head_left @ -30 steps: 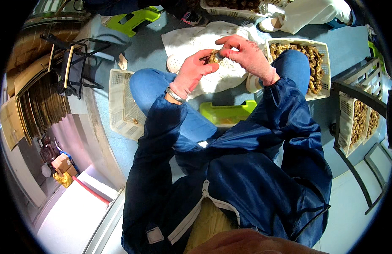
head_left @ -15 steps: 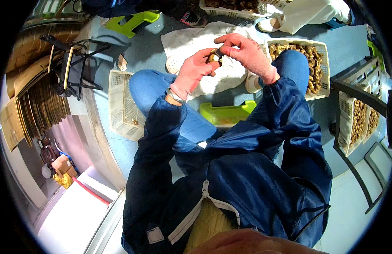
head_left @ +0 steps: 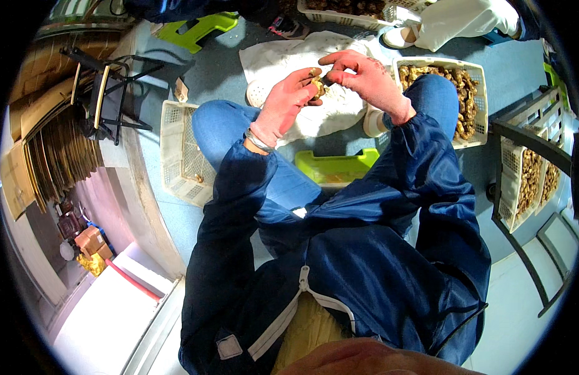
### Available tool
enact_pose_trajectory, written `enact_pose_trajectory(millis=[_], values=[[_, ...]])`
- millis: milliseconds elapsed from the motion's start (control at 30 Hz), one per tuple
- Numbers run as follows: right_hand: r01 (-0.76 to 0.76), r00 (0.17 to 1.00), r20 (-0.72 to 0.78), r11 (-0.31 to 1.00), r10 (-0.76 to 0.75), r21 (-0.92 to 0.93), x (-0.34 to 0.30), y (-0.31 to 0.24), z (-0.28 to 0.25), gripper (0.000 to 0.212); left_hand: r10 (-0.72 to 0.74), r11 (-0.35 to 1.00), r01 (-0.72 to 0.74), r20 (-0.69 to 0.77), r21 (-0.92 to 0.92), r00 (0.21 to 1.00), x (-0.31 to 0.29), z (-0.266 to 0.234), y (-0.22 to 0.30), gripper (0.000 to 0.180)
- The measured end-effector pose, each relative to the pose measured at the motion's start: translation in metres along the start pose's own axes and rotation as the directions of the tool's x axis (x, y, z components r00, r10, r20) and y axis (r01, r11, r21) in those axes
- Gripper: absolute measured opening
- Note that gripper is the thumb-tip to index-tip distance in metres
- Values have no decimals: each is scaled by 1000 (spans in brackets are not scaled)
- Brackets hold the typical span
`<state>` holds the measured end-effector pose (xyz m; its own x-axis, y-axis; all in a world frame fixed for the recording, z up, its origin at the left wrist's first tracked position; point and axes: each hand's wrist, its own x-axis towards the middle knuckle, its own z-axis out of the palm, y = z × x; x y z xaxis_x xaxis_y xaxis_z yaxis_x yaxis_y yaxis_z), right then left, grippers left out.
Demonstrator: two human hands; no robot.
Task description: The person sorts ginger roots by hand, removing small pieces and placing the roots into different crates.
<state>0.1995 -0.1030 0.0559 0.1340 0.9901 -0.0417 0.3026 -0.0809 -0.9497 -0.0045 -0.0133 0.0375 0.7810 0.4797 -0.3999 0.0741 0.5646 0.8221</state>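
Note:
In my left hand (head_left: 287,103), gloved in pink, is a small knobbly yellow-brown piece (head_left: 319,87), perhaps a mushroom or a root. My fingers curl round it from the left. Close by on the right is my right hand (head_left: 364,78), in a matching glove, with thumb and forefinger pinched together. A small dark thing (head_left: 327,80), too small to name, shows at those fingertips beside the piece. A white cloth (head_left: 333,119) lies on the floor below both hands.
By my right knee stands a white crate (head_left: 482,103) of similar brown pieces; another crate (head_left: 177,147) at my left knee has a few scraps. A green stool (head_left: 336,167) sits between my legs. A black-framed rack (head_left: 533,147) is at right, a folding chair (head_left: 114,87) at left.
The piece has turned in my left hand, showing more yellow-brown and less white. My left fingers have shifted on it, and my right fingertips have drawn slightly away.

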Motion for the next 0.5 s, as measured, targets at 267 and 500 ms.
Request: enact_pose_trajectory(millis=[267,500], values=[[40,999,14,999,-40,-14,0,-2,3,19,-7,1000,8,-23,14,1000,-1,4,4,52],[27,999,-20,999,-28,-40,2,3,4,20,-8,999,9,-24,49,1000,-2,5,6,53]])
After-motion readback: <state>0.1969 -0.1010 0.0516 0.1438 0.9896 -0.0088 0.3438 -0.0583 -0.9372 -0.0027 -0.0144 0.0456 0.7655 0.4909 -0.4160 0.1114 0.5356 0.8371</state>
